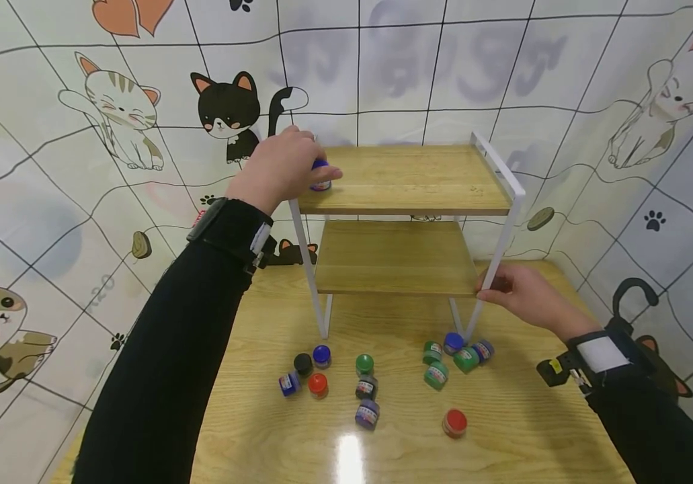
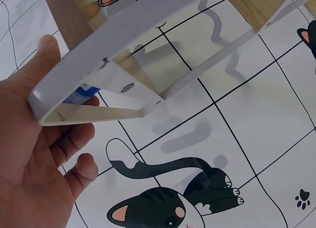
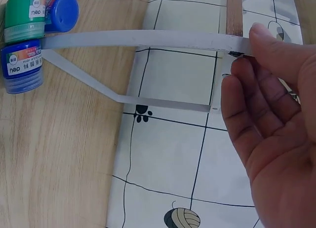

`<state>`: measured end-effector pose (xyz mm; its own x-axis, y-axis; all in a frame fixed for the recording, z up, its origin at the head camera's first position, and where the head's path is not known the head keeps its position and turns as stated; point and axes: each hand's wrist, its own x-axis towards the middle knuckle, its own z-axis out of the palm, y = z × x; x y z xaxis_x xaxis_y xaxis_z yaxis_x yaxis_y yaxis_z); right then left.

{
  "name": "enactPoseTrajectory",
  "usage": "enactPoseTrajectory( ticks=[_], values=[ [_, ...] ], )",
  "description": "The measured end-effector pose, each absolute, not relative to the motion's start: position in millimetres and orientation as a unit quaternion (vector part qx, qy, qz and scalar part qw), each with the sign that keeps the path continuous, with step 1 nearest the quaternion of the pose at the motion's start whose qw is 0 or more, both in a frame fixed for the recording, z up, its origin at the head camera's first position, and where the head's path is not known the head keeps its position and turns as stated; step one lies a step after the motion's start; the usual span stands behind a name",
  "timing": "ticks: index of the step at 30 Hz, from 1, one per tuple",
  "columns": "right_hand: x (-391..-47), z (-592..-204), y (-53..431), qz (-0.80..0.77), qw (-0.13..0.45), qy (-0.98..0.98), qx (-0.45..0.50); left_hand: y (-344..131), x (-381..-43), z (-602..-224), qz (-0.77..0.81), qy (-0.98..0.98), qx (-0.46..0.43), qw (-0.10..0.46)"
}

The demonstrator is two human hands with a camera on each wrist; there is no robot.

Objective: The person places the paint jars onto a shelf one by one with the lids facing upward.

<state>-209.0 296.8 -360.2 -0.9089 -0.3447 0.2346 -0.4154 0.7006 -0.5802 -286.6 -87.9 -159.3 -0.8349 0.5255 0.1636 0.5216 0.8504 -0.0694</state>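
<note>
A two-tier rack with wooden boards (image 1: 406, 178) and a white metal frame (image 1: 500, 235) stands on the table. At the left end of its upper board, my left hand (image 1: 279, 167) holds a small paint jar with a blue lid (image 1: 320, 176). In the left wrist view this jar (image 2: 81, 94) shows partly behind the frame's side, its rest hidden. My right hand (image 1: 524, 296) pinches the rack's right front leg level with the lower board (image 1: 394, 259). Thumb and fingers meet around the white bar in the right wrist view.
Several paint jars sit on the table: a group by a black-lidded jar (image 1: 303, 364) at left, a row below a green-lidded jar (image 1: 365, 364) in the middle, and green jars (image 1: 466, 359) against the right leg. A red-lidded jar (image 1: 455, 423) stands apart. A cat-printed wall covering (image 1: 394, 81) rises behind.
</note>
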Motion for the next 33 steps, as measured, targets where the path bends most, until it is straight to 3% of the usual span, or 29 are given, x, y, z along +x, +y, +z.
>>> enactPoseTrajectory(
  ticks=[18, 33],
  values=[
    [-207.2, -353.6, 294.2, 0.325, 0.054, -0.926, 0.184, -86.9, -286.3, -160.0, 0.019, -0.963, -0.254, 0.093],
    [-210.5, -354.7, 295.1, 0.322, 0.031, -0.933, 0.157, -119.5, -270.5, -154.2, 0.016, -0.969, -0.230, 0.091]
  ],
)
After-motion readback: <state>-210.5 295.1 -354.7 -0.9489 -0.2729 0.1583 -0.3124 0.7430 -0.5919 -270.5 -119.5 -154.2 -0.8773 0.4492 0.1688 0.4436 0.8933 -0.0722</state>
